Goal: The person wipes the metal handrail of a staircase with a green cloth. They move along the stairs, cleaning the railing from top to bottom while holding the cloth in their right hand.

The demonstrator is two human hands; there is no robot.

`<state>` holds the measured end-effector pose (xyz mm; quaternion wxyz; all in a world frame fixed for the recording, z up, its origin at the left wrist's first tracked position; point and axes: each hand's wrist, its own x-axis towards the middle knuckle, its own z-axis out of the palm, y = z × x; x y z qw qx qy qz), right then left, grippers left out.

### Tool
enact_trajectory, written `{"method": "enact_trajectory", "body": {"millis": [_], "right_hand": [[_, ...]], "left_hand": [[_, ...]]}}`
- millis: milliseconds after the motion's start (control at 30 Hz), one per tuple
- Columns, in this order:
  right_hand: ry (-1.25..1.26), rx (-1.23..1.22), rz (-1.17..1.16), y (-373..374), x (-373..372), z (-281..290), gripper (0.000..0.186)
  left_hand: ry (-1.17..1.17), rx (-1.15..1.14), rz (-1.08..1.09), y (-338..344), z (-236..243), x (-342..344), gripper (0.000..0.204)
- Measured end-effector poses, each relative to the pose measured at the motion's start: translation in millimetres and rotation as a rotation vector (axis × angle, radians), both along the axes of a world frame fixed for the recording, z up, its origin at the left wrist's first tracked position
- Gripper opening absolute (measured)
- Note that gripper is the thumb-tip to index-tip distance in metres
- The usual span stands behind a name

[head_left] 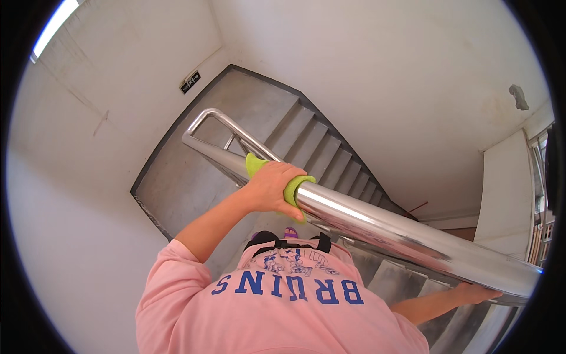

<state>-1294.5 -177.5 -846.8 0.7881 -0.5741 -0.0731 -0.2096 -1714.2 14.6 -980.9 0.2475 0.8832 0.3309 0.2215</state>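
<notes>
My left hand [274, 187] is closed over a lime-green cloth [290, 192], which wraps round the shiny metal handrail [359, 215]. One corner of the cloth sticks out beyond my knuckles, and its other edge shows beside my thumb. Lower right, my right hand [471, 293] is at the near underside of the same handrail and touches it. Its fingers are partly hidden by the rail, but the hand appears to grip it. The cloth is only at my left hand.
Grey concrete steps [321, 150] descend beyond the rail to a landing [171, 159]. The handrail bends back at its far end [206, 118]. White walls [377, 65] enclose the stairwell, with a dark sign [190, 82] low on one. More steps [395, 286] lie at my right, below the rail.
</notes>
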Motion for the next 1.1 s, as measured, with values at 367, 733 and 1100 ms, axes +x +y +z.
{"method": "enact_trajectory", "body": {"millis": [367, 733, 1100], "right_hand": [[-0.261, -0.296, -0.164, 15.0, -29.4, -4.7, 0.053], [-0.254, -0.211, -0.084, 10.1, -23.9, -5.1, 0.05], [-0.231, -0.103, 0.006, -13.5, 35.8, -8.2, 0.053]], "left_hand": [[0.428, -0.99, -0.16, 65.3, 16.3, 34.6, 0.099], [0.486, -1.044, -0.329, 75.2, 22.3, 38.8, 0.102], [0.204, -0.905, -0.34, 79.6, -15.5, -10.8, 0.093]]}}
